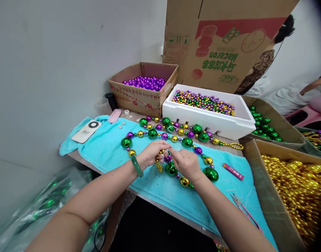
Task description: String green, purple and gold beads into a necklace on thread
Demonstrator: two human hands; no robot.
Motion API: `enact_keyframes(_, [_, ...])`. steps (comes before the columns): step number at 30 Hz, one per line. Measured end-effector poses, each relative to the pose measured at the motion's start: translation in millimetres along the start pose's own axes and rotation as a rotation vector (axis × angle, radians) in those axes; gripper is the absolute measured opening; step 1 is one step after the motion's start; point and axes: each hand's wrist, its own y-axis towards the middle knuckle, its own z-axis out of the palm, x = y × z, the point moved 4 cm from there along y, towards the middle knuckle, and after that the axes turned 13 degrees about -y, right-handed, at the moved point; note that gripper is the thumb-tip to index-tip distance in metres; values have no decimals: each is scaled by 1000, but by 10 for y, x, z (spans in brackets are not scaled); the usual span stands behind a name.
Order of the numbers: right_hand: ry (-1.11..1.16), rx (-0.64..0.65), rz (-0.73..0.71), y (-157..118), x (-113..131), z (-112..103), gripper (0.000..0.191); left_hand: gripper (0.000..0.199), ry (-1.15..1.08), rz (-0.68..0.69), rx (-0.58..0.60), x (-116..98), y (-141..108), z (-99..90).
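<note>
You've got one view, head-mounted: looks forward and down over your forearms, hands (169, 157) close at mid-frame, blue cloth (97, 154) below, cartons (147, 96) on the far side. No second view, so no overlap.

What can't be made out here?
All in the head view:
Whatever the left hand and right hand pinch where they meet: tiny, covered by fingers.
Bead strand: partly hidden by both hands.
Person at the back: mostly behind the upright cardboard.
Gold bead box: cut off by the right edge.
Packet: print too small.
</note>
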Motion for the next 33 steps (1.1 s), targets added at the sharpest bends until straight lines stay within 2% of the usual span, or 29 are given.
enact_keyframes(9, [119,127,233,-11,31,137,26,19,99,82,-50,-57,-4,7])
enact_keyframes(12, [291,239,375,32,15,173,26,20,132,85,-44,-83,1,-38])
enact_keyframes(15, [717,502,593,71,-56,241,18,22,264,115,15,-145,-4,-97])
enact_keyframes(18, [1350,849,904,30,-96,307,13,27,366,150,199,-175,-27,-115])
enact_keyframes(20, [1696,968,1098,-6,-112,309,18,30,367,200,305,-167,-47,-117])
enact_keyframes(22, [1860,980,1206,-38,-140,310,21,34,383,331,337,-159,-65,-121])
enact_keyframes(27, [1906,930,1259,-102,-130,310,22,24,549,766,266,-90,-105,-72])
enact_keyframes(30, [1906,918,1279,-123,-85,290,21,13,543,905,221,-34,-122,-36])
enact_keyframes(33, [1889,916,1299,-150,-48,275,22,9,534,959,193,3,-152,-1])
